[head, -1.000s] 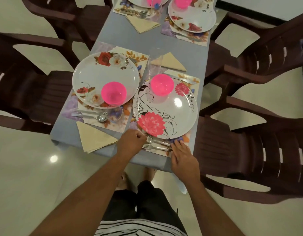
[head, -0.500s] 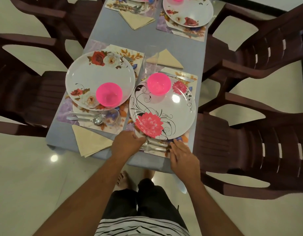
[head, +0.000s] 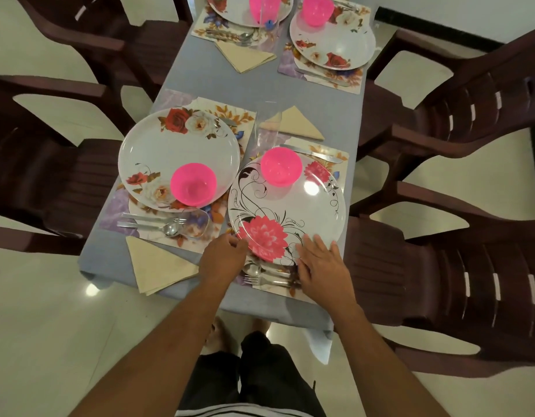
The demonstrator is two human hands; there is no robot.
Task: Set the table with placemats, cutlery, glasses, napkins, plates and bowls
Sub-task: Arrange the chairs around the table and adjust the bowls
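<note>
A white plate [head: 290, 206] with a big pink flower lies on the near right placemat [head: 299, 291] and carries a pink bowl [head: 280, 166]. My left hand [head: 227, 257] grips the plate's near left rim with curled fingers. My right hand [head: 320, 266] lies on the plate's near right rim with fingers straight. A spoon [head: 252, 268] and a fork [head: 266, 279] lie on the mat between my hands. A knife [head: 313, 152] lies beyond the plate. A clear glass [head: 269, 124] stands behind the bowl, next to a folded beige napkin [head: 296, 124].
The near left setting has a rose plate [head: 176, 152], pink bowl [head: 193, 188], cutlery [head: 152, 224], a glass [head: 197, 224] and a napkin [head: 158, 266]. Two more settings sit at the far end. Dark brown plastic chairs [head: 471, 281] flank the grey table [head: 200, 73] on both sides.
Both hands moved up from the fork and spoon onto the flower plate's near rim. The cutlery now lies uncovered between them.
</note>
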